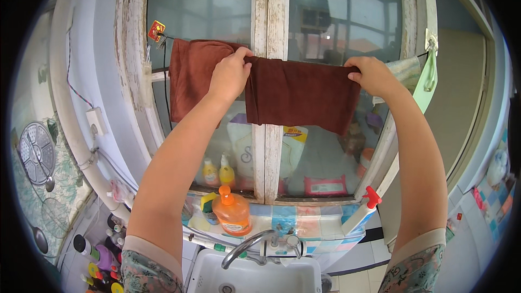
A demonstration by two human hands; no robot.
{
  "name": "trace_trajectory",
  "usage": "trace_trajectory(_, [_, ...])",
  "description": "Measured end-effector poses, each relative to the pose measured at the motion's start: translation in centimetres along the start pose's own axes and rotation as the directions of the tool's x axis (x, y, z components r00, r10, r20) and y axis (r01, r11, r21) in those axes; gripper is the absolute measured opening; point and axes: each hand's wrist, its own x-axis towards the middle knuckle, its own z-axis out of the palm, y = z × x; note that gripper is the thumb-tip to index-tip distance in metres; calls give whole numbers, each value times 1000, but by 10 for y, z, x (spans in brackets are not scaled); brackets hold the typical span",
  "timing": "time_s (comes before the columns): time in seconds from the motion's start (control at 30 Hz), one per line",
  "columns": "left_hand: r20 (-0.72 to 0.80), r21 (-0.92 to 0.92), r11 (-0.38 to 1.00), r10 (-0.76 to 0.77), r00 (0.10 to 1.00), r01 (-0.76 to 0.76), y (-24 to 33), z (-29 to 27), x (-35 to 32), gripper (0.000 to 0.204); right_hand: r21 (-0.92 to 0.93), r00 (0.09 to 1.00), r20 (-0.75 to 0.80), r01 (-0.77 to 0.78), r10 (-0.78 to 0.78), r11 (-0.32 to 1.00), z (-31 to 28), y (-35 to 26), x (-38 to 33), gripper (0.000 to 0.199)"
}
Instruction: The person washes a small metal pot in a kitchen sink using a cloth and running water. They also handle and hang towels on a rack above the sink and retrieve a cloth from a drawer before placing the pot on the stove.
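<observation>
Both hands pinching brown towel (pixel 298 95) over the line: left hand (pixel 230 76) and right hand (pixel 374 75) clamped on top edge. Pulling outward evenly is flattening the bunching.

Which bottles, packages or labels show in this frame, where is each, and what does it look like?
Orange pump bottle: on the ledge above the sink, squat, pale label.
Two yellow bottles: behind the left window pane, white tops.
Pink packet: behind the right pane, flat, rectangular, pale label.
White bag: behind the glass, under the brown towel, yellow and red label patch.
</observation>
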Motion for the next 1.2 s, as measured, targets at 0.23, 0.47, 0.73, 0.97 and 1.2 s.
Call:
trace_trajectory(0.23, [-79,263,962,97,992,-73,-5,-15,2,24,-343,984,-156,30,-89,939,8,9,-12,21])
trace_trajectory(0.47, [-42,24,1000,0,999,1,6,-1,-34,38,-480,790,-509,70,-343,875,48,-3,-38,39])
trace_trajectory(0.73, [694,-440,686,-150,705,579,41,-17,-179,16,370,977,-214,102,-22,923,147,-65,-231,21])
trace_trajectory(0.97, [840,-543,310,202,504,780,74,-126,-282,13,790,961,274,-249,-41,-559,134,-66,-365,24])
trace_trajectory(1.2, [996,-88,978,86,17,189,78,-95,-458,24,413,414,909,-881,45,-232,227,-111,-429,44])
